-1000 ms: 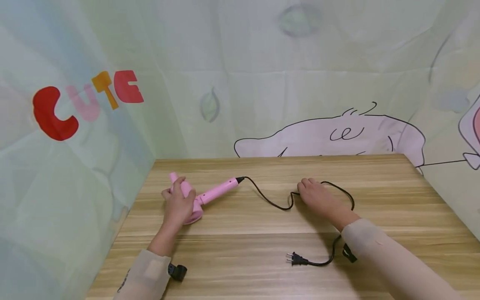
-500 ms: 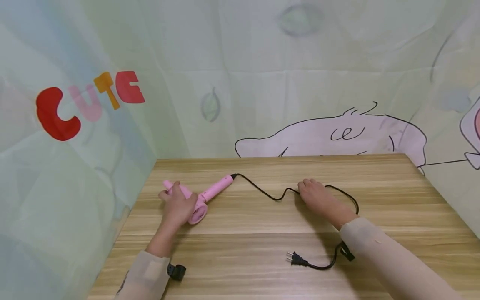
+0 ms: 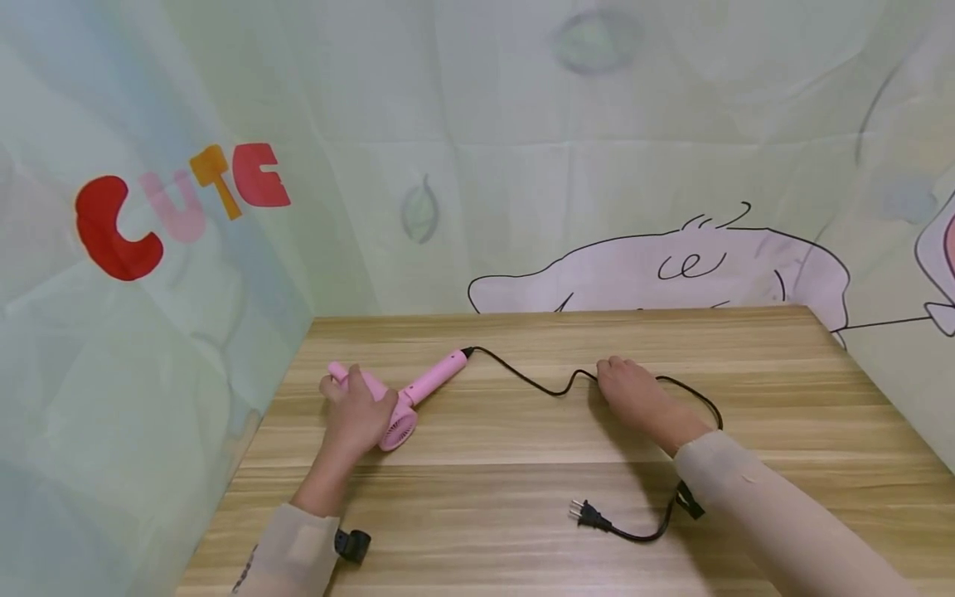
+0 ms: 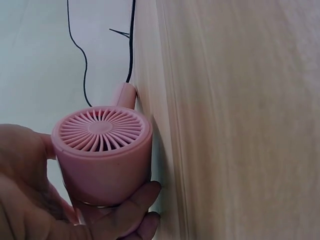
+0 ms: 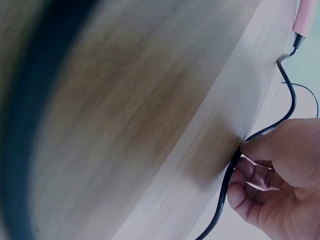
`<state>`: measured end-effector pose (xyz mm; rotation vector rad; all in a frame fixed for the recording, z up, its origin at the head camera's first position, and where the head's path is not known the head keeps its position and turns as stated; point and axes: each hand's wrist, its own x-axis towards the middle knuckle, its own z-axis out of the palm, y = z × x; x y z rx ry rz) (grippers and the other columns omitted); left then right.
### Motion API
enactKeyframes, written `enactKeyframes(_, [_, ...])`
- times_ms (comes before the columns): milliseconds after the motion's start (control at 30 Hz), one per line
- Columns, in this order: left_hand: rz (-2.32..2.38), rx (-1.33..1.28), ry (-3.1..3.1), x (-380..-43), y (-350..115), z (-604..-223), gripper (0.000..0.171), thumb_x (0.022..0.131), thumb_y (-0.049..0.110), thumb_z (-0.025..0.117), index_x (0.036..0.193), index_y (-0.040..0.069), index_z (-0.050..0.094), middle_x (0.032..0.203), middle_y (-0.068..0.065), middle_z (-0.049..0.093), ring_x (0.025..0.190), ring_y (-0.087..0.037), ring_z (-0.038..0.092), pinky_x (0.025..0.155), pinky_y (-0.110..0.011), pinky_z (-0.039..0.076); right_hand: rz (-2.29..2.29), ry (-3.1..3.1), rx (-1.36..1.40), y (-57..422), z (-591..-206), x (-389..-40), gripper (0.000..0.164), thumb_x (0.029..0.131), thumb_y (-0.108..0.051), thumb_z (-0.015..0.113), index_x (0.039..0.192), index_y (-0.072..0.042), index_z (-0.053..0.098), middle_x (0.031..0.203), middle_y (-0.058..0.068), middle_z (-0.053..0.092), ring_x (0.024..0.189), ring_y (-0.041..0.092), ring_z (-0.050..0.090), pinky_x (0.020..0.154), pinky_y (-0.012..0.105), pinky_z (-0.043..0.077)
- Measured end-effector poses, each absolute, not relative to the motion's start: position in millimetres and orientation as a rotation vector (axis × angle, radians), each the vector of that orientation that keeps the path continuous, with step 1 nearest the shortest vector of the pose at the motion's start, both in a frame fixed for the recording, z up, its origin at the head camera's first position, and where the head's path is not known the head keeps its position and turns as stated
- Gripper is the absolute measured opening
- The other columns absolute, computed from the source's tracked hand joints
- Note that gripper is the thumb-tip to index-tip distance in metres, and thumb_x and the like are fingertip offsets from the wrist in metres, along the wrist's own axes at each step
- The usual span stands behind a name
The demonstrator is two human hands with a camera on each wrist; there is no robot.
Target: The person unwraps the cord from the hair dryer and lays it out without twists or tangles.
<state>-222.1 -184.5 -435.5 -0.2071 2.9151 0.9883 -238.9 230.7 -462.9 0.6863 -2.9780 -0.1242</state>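
Note:
A pink hair dryer [image 3: 436, 377] lies at the left of the wooden table, its handle angled to the back right. My left hand [image 3: 360, 417] grips its barrel, thumb on one side and fingers curled round the other. In the left wrist view the round slatted grille [image 4: 100, 129] faces the camera. From the handle's end a black cord [image 3: 522, 376] runs right in a wavy line. My right hand [image 3: 634, 391] pinches this cord between thumb and fingertips, close over the table. Past the hand it loops back under the right forearm to a two-pin plug [image 3: 589, 515].
A wood-grain table [image 3: 477, 497] fills the lower view. Behind it and at the left hang printed cloth walls [image 3: 388, 166] with cartoon shapes and coloured letters. Each sleeve carries a small black wrist device, such as the left one [image 3: 352, 546].
The left hand has turned the hair dryer, so its grille end shows more and the handle end sits slightly further left. The cord between the hands lies straighter; the right hand shifted slightly right.

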Motion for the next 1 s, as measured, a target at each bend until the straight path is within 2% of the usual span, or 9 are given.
enactKeyframes(233, [1.004,-0.208,2.922,-223,-183,-438,0.087,0.097,0.034,0.052,0.157,-0.01,0.007,0.155,-0.04,-0.011,0.121,-0.055,0.047,0.101,-0.063,0.044,-0.078,-3.042,0.551,226,-461,-240,0.008,0.097,0.007,0.053,0.101,0.012,0.059,0.088,0.022,0.06,0.08,0.036,0.064,0.069,0.045,0.057])
enactKeyframes(500, [1.025,-0.213,2.911,-228,-191,-439,0.084,0.097,0.032,0.053,0.159,-0.004,0.009,0.158,-0.035,-0.009,0.12,-0.056,0.048,0.101,-0.064,0.044,0.061,-3.063,0.431,227,-458,-241,0.008,0.097,0.007,0.052,0.092,0.008,0.058,0.083,0.021,0.06,0.079,0.038,0.065,0.067,0.045,0.058])
enactKeyframes(700, [0.977,-0.315,2.929,-229,-198,-436,0.084,0.1,0.03,0.048,0.155,-0.014,0.001,0.154,-0.039,-0.013,0.106,-0.053,0.055,0.09,-0.059,0.05,0.063,-3.073,0.419,230,-457,-242,0.008,0.097,0.007,0.052,0.094,0.01,0.058,0.083,0.023,0.06,0.081,0.039,0.066,0.069,0.046,0.058])
enactKeyframes(833, [0.92,-0.332,2.93,-230,-197,-435,0.084,0.101,0.03,0.046,0.154,-0.017,0.001,0.155,-0.037,-0.016,0.11,-0.06,0.047,0.09,-0.061,0.048,0.065,-3.089,0.399,232,-457,-244,0.007,0.096,0.007,0.052,0.095,0.01,0.058,0.084,0.023,0.06,0.081,0.039,0.065,0.069,0.047,0.057])
enactKeyframes(1000, [0.907,-0.298,2.937,-231,-194,-436,0.078,0.1,0.03,0.046,0.158,-0.006,0.01,0.157,-0.035,-0.016,0.12,-0.07,0.034,0.096,-0.068,0.042,0.064,-3.087,0.426,234,-458,-245,0.008,0.097,0.006,0.052,0.096,0.01,0.059,0.088,0.022,0.061,0.084,0.038,0.065,0.073,0.047,0.057])
